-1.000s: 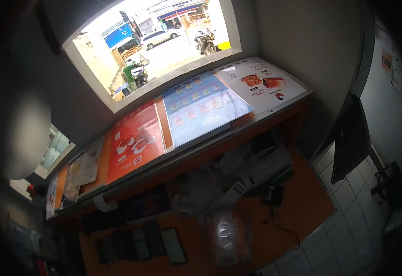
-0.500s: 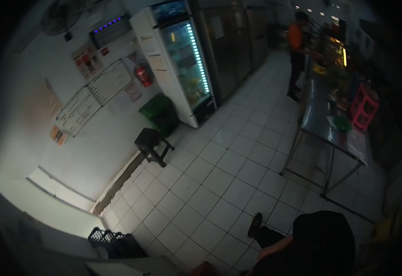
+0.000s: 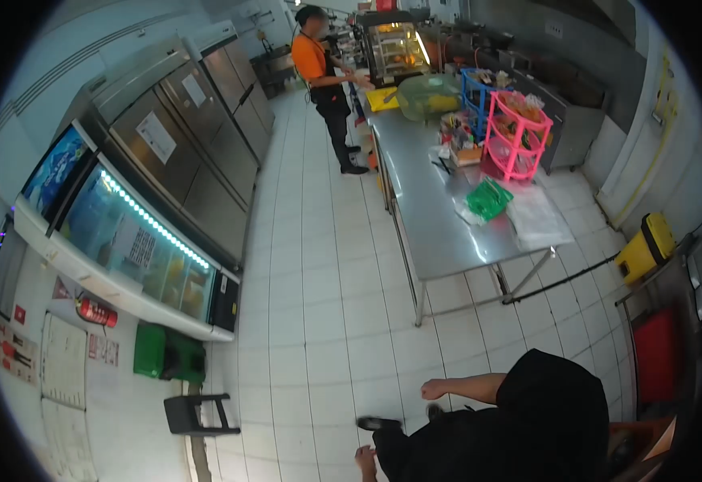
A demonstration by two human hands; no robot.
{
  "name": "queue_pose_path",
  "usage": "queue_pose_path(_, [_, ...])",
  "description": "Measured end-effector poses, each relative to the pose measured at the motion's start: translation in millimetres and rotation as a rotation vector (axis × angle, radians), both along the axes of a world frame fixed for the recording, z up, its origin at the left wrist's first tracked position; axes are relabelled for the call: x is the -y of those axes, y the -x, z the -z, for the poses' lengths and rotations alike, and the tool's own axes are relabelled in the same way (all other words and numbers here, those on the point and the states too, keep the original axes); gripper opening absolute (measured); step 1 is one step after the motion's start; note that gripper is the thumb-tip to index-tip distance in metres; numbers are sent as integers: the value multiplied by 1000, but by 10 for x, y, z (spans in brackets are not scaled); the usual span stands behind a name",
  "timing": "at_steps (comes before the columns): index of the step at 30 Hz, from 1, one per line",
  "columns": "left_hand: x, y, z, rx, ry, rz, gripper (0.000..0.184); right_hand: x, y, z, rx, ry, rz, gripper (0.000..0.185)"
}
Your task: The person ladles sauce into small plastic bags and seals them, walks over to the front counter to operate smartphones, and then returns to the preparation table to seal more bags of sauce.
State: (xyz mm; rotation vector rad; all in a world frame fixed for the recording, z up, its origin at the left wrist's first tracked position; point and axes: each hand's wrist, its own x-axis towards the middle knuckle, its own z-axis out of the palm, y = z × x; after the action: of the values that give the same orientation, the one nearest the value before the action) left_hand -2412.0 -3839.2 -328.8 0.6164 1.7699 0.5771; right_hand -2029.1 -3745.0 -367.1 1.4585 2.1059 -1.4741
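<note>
My right hand [image 3: 434, 390] hangs low in front of my black clothing, its fingers curled closed and nothing visible in them. At the bottom edge my left hand [image 3: 365, 458] shows in part, small, with its fingers drawn together and no object seen in it. Both hands are over the white tiled floor [image 3: 327, 353], touching nothing. My dark shoe [image 3: 379, 422] is between them. Further ahead stands a steel table [image 3: 427, 209] with a green plastic bag [image 3: 489, 199], clear plastic sheets [image 3: 536, 215] and a pink rack [image 3: 518, 136].
A person in an orange shirt [image 3: 309, 58] stands at the table's far end. Along the left are a glass-door fridge [image 3: 138, 245], steel cabinets [image 3: 158, 136], a green bin [image 3: 169, 352] and a dark stool [image 3: 202, 414]. A yellow bucket [image 3: 646, 247] sits at right.
The view has swung from the window counter to the kitchen room, and the steel table now lies nearer the middle. Both my hands have come into clear view at the bottom.
</note>
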Motion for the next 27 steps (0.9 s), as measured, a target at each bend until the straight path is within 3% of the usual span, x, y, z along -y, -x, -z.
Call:
queue_pose_path(2, [-594,216,148,-30,217,33,26,-476,-588,197,145,-114,79,38])
queue_pose_path(3, [-880,331,220,-64,371,93,23,-692,-835,205,247,-30,144,37])
queue_pose_path(5, [-1452,456,309,-59,477,254,22,-895,-1264,115,357,26,542,38])
queue_pose_path(6, [-1728,488,362,-38,496,331,22,-1010,-1396,12,451,20,566,36])
queue_pose_path(8, [-2478,684,412,0,504,474,20,-1174,-1617,33,611,14,100,33])
queue_pose_path(11, [-3813,863,427,120,548,662,18,-1323,-1369,-116,520,357,896,32])
queue_pose_path(12, [-4361,902,422,170,595,689,18,-1273,-1238,84,469,309,885,32])
queue_pose_path(13, [-4968,900,397,130,709,653,20,-1273,-999,194,392,347,1125,32])
queue_pose_path(14, [-5575,980,432,450,647,640,28,-1572,-599,-310,312,503,1405,21])
queue_pose_path(15, [-6093,829,309,324,434,665,33,-1405,-628,795,346,252,682,25])
queue_pose_path(16, [-6694,642,354,440,171,798,34,-1515,-404,571,301,389,816,25])
queue_pose_path(17, [-7167,46,-808,334,252,782,31,-1759,-213,373,269,467,956,25])
queue_pose_path(20, [-8192,-860,-2727,1046,67,1292,36,-2469,109,249,173,565,1148,25])
queue_pose_path(22, [-8418,-1261,-3869,1348,-250,1867,36,-3073,102,320,132,594,1155,24])
queue_pose_path(23, [-8424,-1442,-4386,1512,-288,1971,32,-3394,55,388,120,607,1142,24])
queue_pose_path(24, [-8461,-1631,-4738,1678,-336,2064,28,-3740,-46,473,116,621,1117,24])
queue_pose_path(27, [-8885,-2025,-5033,1560,-825,1836,53,-4870,-560,781,133,648,1001,24])
